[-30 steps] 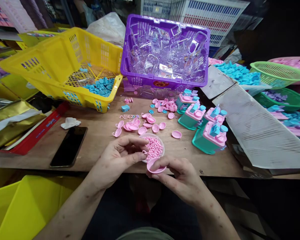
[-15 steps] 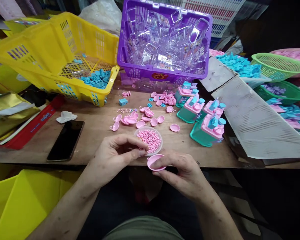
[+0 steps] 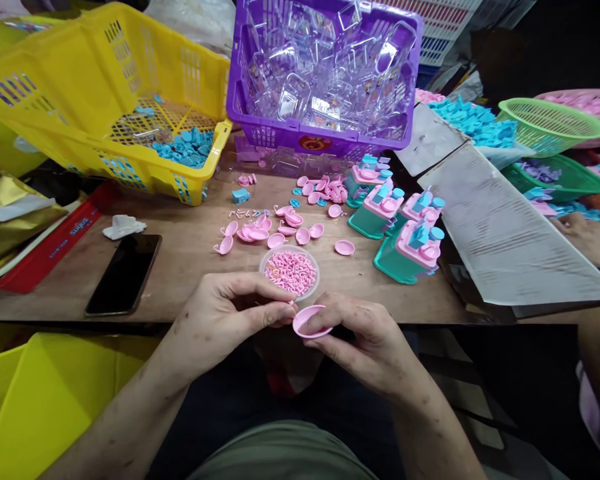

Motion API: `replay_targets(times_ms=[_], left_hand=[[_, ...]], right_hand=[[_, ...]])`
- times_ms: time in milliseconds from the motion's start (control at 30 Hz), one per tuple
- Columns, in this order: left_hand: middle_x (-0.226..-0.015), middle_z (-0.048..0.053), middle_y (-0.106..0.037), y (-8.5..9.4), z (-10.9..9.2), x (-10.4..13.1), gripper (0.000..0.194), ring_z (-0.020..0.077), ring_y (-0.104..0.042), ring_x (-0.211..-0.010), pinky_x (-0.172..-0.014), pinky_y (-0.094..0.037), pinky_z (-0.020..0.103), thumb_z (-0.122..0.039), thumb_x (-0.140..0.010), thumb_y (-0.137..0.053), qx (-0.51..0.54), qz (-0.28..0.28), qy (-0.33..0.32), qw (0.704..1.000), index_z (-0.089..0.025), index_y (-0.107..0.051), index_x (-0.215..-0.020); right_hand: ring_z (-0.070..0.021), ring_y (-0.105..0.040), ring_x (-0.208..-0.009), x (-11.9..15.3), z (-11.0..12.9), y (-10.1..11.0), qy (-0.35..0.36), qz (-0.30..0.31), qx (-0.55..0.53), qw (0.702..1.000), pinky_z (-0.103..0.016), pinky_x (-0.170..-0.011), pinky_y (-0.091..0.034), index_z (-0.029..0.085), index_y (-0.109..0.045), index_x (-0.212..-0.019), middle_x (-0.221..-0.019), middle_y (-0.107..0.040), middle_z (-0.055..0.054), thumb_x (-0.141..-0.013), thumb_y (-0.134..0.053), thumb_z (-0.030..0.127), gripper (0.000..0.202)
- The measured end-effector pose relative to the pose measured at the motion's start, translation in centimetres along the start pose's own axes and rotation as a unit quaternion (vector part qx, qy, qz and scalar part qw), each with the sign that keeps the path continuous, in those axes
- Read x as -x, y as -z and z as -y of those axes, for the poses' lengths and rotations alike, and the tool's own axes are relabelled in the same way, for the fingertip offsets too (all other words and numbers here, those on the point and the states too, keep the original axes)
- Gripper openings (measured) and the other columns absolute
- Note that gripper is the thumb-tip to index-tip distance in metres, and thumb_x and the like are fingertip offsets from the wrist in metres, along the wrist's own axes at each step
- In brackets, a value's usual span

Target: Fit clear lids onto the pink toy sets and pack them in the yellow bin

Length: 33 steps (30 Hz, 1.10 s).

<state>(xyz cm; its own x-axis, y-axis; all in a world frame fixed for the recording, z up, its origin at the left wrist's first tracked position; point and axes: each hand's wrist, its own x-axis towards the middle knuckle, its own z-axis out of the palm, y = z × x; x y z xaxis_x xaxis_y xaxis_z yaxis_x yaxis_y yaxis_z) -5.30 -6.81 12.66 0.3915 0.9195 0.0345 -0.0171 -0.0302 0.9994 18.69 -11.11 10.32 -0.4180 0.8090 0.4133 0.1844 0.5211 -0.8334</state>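
My right hand point(image 3: 365, 337) grips a small pink oval toy bowl point(image 3: 301, 318), fingers inside it and thumb beneath. My left hand point(image 3: 225, 317) is closed in a pinch at the bowl's left end. A tiny pink plastic piece point(image 3: 292, 303) shows between its thumb and forefinger; its lower part is hidden. Just beyond both hands stands a clear round dish point(image 3: 317, 275) filled with small pink pieces point(image 3: 291, 268). Several more pink oval bowls point(image 3: 254, 230) lie loose behind the dish, and a single pink bowl point(image 3: 345, 248) sits to its right.
Several green-and-pink toy units point(image 3: 407, 253) stand on the right. A phone point(image 3: 124, 275) lies left. At the back are a yellow crate point(image 3: 200, 73) with blue parts and a purple crate point(image 3: 420, 73) of clear cases. Another person's arm point(image 3: 597, 237) shows at the right edge.
My left hand's pinch has moved from over the dish down to the bowl's end. The view has shifted slightly, and another person's arm has appeared at the right.
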Motion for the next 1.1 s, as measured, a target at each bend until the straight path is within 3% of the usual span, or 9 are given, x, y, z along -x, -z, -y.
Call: replay_targets(times_ms=[267, 500, 733, 800, 867, 967, 1033, 1100], left_hand=[[-0.087, 0.004, -0.088, 0.4, -0.3, 0.2, 0.009, 0.0196, -0.081, -0.077, -0.071, -0.065, 0.022, -0.031, -0.089, -0.091, -0.054, 0.02, 0.001, 0.998, -0.023, -0.092, -0.091], [-0.088, 0.002, -0.087, 0.9, -0.3, 0.2, 0.011, 0.0196, -0.08, -0.079, -0.07, -0.06, 0.023, -0.031, -0.095, -0.084, -0.131, 0.083, -0.004, 0.988, -0.025, -0.091, -0.089], [-0.078, 0.002, -0.085, 0.8, -0.5, 0.2, 0.01, 0.0186, -0.079, -0.072, -0.066, -0.061, 0.021, -0.031, -0.09, -0.088, -0.066, 0.09, 0.021, 0.994, -0.025, -0.091, -0.083], [-0.078, 0.002, -0.085, 0.8, -0.4, 0.1, 0.011, 0.0192, -0.08, -0.072, -0.067, -0.062, 0.021, -0.033, -0.09, -0.089, -0.066, 0.075, 0.0, 0.995, -0.025, -0.09, -0.082], [-0.081, 0.002, -0.086, 1.2, 0.0, -0.3, 0.01, 0.0195, -0.08, -0.074, -0.069, -0.063, 0.022, -0.035, -0.09, -0.089, -0.091, 0.04, -0.033, 0.994, -0.026, -0.09, -0.086], [-0.094, 0.001, -0.087, 3.2, 1.1, -1.9, 0.013, 0.0198, -0.08, -0.082, -0.077, -0.063, 0.024, -0.041, -0.092, -0.089, -0.181, -0.102, -0.081, 0.975, -0.028, -0.09, -0.097], [-0.104, 0.001, -0.087, 5.1, 2.2, -3.6, 0.018, 0.0216, -0.08, -0.091, -0.086, -0.062, 0.028, -0.042, -0.095, -0.086, -0.257, -0.19, -0.088, 0.943, -0.028, -0.088, -0.106], [-0.107, 0.004, -0.086, 6.8, 3.3, -5.3, 0.019, 0.0244, -0.08, -0.094, -0.091, -0.061, 0.034, -0.04, -0.099, -0.081, -0.327, -0.2, -0.069, 0.921, -0.026, -0.085, -0.112]], right_hand=[[-0.0168, -0.083, -0.098, 0.2, 0.2, 0.1, -0.009, 0.012, 0.011, 1.0, -0.026, -0.09, -0.064, 0.025, -0.077, -0.109, -0.107, -0.086, -0.003, -0.105, -0.081, 0.019, 0.008], [-0.0162, -0.083, -0.096, 0.3, 0.1, -0.2, -0.01, 0.016, 0.005, 1.0, -0.024, -0.088, -0.063, 0.024, -0.077, -0.11, -0.104, -0.085, -0.004, -0.107, -0.081, 0.023, 0.005], [-0.0173, -0.084, -0.098, 0.1, 0.0, -1.5, 0.026, -0.016, -0.031, 0.999, -0.025, -0.091, -0.066, 0.024, -0.079, -0.109, -0.104, -0.087, -0.004, -0.109, -0.078, 0.029, 0.005], [-0.0175, -0.084, -0.099, -0.3, 0.0, -1.6, 0.014, -0.021, -0.034, 0.999, -0.026, -0.092, -0.066, 0.025, -0.081, -0.11, -0.106, -0.088, -0.004, -0.109, -0.079, 0.033, 0.009], [-0.0192, -0.084, -0.101, -0.9, -0.4, -0.8, 0.002, -0.029, -0.013, 0.999, -0.029, -0.096, -0.066, 0.027, -0.08, -0.125, -0.11, -0.087, -0.004, -0.107, -0.081, 0.043, 0.024], [-0.0224, -0.081, -0.102, -2.0, -2.6, 2.0, -0.033, -0.118, 0.089, 0.988, -0.037, -0.096, -0.066, 0.029, -0.07, -0.148, -0.114, -0.084, -0.006, -0.111, -0.071, 0.053, 0.044], [-0.0263, -0.078, -0.104, -2.5, -5.4, 4.2, -0.082, -0.207, 0.212, 0.952, -0.043, -0.095, -0.065, 0.028, -0.074, -0.141, -0.117, -0.08, -0.009, -0.112, -0.066, 0.048, 0.036], [-0.0338, -0.074, -0.112, -2.8, -8.7, 5.8, -0.135, -0.234, 0.333, 0.904, -0.054, -0.103, -0.061, 0.024, -0.079, -0.125, -0.121, -0.077, -0.015, -0.104, -0.074, 0.044, 0.03]])
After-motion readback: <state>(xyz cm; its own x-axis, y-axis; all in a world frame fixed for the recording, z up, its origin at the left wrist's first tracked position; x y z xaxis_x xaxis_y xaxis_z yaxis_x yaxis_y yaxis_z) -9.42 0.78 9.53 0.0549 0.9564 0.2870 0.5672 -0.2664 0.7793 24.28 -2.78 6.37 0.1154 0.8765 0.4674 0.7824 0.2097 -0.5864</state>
